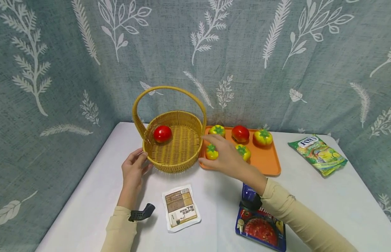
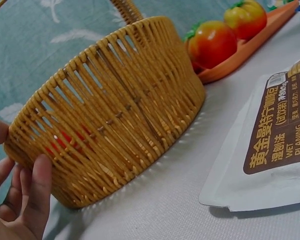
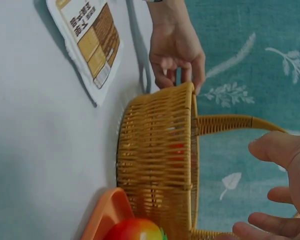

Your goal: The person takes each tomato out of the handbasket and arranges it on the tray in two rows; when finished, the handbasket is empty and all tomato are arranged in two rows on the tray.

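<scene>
A wicker basket (image 1: 175,167) with a tall arched handle stands at the back left, one red tomato-like fruit (image 1: 162,134) inside it. My left hand (image 1: 132,170) grips the basket's left front rim, thumb over the edge; the left wrist view shows its fingers against the woven side. To the right, my right hand (image 1: 227,157) is held over the left part of an orange tray (image 1: 266,168), near the basket rim. Its fingers are spread and hold nothing. Several fruits lie on the tray, among them a red one (image 1: 240,133) and a yellow one (image 1: 262,137).
A white and brown pouch (image 1: 182,209) lies in front of the basket. Under the right forearm is a blue packet (image 1: 261,229), partly covered. A green FOX'S bag (image 1: 319,154) lies at the far right. Patterned curtain (image 1: 170,52) borders the table behind and at the sides.
</scene>
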{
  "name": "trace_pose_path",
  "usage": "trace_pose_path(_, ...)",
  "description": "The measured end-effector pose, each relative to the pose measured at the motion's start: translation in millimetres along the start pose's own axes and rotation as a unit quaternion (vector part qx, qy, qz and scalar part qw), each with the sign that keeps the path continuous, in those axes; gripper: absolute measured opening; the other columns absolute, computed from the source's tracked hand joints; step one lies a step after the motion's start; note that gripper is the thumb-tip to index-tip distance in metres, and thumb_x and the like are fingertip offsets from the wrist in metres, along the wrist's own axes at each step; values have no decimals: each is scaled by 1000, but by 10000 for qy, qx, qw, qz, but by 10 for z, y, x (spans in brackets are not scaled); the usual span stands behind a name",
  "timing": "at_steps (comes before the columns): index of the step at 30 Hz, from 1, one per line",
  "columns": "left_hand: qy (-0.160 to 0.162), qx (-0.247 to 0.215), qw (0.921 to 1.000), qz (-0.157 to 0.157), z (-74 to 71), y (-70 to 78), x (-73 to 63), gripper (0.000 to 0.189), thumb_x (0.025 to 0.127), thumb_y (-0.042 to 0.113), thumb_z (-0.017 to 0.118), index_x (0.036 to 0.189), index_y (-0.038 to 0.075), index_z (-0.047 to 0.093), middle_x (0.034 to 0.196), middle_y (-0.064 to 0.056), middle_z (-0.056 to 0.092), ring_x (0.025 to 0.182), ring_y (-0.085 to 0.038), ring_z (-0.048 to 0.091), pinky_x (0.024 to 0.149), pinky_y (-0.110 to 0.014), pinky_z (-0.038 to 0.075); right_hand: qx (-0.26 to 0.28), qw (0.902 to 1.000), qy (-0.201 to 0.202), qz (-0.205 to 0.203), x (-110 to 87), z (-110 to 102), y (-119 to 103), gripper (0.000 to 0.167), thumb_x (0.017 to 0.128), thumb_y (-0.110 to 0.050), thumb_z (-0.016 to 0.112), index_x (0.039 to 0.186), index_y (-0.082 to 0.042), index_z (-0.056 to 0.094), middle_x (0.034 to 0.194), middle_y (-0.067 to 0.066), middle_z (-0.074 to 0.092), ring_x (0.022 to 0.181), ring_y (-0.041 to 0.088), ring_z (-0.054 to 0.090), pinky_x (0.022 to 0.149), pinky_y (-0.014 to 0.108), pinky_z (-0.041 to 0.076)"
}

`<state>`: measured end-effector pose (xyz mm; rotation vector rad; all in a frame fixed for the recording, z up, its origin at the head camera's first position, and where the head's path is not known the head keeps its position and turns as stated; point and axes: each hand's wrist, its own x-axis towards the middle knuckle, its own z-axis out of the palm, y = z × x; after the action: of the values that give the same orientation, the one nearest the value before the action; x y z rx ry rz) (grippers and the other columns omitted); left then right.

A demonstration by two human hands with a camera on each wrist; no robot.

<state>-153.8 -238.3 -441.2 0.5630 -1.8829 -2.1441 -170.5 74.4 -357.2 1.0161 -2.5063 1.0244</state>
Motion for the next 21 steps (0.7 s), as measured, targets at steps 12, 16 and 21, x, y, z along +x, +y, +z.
trace_pose_path(12, -25, -80, 9999, -71, 4, -16, -8, 41, 100, 24, 63, 137, 9, 54, 121, -4, 55, 113, -20, 58, 84, -26, 59, 23, 9994, -304, 157, 192, 204, -64, 61, 83, -27, 81, 136, -6, 59, 131, 9, 60, 117, 24, 58, 98, 40, 53)
trace_pose_path(16, -75, -100, 9999, -16, -1, -22, -2, 41, 100, 25, 63, 137, 8, 54, 121, -4, 55, 116, -23, 58, 85, -26, 59, 22, 9991, -360, 233, 257, 275, -82, 61, 84, -28, 81, 136, -6, 59, 131, 9, 60, 117, 25, 58, 98, 41, 52)
trace_pose_path(21, -65, -114, 9999, -17, -2, -17, 3, 40, 100, 24, 63, 136, 9, 54, 121, -4, 56, 115, -21, 59, 83, -25, 59, -69, 9980, -537, 337, 341, 343, -78, 62, 86, -32, 78, 139, -8, 57, 135, 9, 58, 121, 25, 56, 100, 43, 51)
